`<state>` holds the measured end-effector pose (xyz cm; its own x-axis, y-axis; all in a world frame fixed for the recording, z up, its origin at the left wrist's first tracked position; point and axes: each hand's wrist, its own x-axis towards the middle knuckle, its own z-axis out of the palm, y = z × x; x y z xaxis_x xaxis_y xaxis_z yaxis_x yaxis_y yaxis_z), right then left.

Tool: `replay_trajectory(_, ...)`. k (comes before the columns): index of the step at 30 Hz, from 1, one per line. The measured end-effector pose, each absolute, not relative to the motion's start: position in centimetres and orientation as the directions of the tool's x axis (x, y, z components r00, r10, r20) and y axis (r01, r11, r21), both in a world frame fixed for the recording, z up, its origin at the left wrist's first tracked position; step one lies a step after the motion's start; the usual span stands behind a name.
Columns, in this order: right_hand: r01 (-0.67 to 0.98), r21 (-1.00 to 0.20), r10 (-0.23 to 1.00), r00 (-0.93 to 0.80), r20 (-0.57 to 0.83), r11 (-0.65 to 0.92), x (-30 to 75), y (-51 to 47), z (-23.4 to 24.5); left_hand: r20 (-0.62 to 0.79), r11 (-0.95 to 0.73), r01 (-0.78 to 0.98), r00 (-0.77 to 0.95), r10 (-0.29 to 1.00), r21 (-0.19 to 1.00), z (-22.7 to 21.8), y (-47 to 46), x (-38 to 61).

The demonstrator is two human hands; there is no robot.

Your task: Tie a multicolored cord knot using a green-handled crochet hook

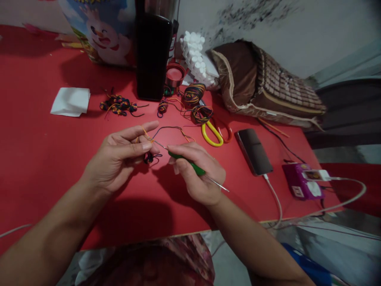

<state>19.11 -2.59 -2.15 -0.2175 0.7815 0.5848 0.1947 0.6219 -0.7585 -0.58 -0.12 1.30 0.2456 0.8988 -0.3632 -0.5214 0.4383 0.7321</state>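
Between the thumb and fingers of my left hand (119,153) is multicoloured yarn, with a strand looped over the raised index finger. A small dark crocheted piece (151,158) hangs below those fingers. My right hand (199,172) is closed around the green handle of a crochet hook (190,165); its thin metal tip reaches the orange yarn (151,140) at my left fingertips. From there a yarn strand (171,127) arcs right, passing behind my right hand. Wound yarn balls (195,93) lie farther back, beside yellow-and-red-handled scissors (212,135).
Several finished-looking yarn pieces (119,105) and a folded white paper (70,101) lie at left. A black phone-like slab (153,57) stands upright at the back. On the right are a charging phone (254,151), a purple power block (302,180) and a brown cushion-like bag (268,81).
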Motion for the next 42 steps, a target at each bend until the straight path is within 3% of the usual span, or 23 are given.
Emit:
replay_trajectory(8, 0.188, -0.747, 0.767, -0.243, 0.593, 0.637, 19.5, -2.4, -1.5, -0.467, 0.506, -0.475, 0.206, 0.860, 0.720, 1.7, 0.1, -1.1)
replay_trajectory(20, 0.067, -0.798, 0.786, -0.238, 0.570, 0.599, 20.0, -2.0, -1.5, -0.513, 0.600, -0.444, 0.312, 0.800, 0.665, 1.7, 0.5, -1.6)
replay_trajectory(42, 0.274, -0.718, 0.768, -0.237, 0.595, 0.640, 19.3, -2.7, -1.3, -0.489, 0.583, -0.417, 0.318, 0.812, 0.697, 1.0, 0.0, -0.8)
